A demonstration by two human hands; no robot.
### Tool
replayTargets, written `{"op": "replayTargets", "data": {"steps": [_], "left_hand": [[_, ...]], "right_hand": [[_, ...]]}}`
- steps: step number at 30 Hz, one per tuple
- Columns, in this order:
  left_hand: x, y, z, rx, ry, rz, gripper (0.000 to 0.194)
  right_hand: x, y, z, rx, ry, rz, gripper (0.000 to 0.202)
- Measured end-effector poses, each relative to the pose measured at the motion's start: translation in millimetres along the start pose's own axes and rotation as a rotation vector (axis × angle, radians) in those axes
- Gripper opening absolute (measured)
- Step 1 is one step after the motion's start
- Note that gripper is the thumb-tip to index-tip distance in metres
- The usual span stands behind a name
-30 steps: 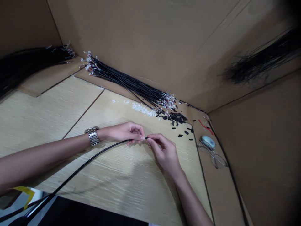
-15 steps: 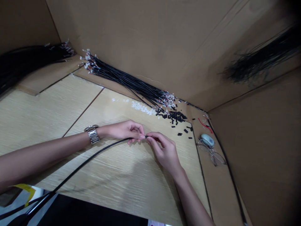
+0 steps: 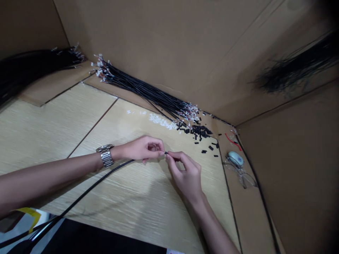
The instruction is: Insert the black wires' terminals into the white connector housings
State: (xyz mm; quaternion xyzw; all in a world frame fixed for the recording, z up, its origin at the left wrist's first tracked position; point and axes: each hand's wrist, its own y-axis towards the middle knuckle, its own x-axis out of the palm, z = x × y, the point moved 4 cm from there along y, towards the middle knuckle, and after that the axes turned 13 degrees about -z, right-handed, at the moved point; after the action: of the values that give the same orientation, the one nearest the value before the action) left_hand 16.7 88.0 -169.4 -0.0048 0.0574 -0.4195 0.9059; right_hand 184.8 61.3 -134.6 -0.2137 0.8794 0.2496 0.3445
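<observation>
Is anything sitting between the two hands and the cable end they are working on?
Nothing visible does. The left hand already pinches the black cable near its tip, and the right hand meets that tip with its fingertips. The loose black sleeves lie farther back on the table, apart from both hands.

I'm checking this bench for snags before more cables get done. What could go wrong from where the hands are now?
The left hand and right hand pinch the black cable only at its tip, so a small piece there might slip from the grip. The cable trails off the table edge, so its weight may tug it back. A stray sweep could scatter the loose black pieces nearby.
</observation>
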Motion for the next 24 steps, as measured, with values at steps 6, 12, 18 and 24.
{"op": "replayTargets", "data": {"steps": [6,12,18,24], "left_hand": [[0.2,-2,13,0.172,0.46,0.125,0.015],[1.9,-3,11,0.088,0.355,0.059,0.024],[2.2,-1,2,0.0,0.089,0.048,0.026],[1.8,2,0,0.063,-0.131,0.071,0.027]], "right_hand": [[3,-2,1,0.035,0.013,0.019,0.009],[1,2,14,0.061,0.077,-0.07,0.009],[4,5,25,0.074,0.151,-0.167,0.01],[17,9,23,0.065,0.172,-0.196,0.011]]}}
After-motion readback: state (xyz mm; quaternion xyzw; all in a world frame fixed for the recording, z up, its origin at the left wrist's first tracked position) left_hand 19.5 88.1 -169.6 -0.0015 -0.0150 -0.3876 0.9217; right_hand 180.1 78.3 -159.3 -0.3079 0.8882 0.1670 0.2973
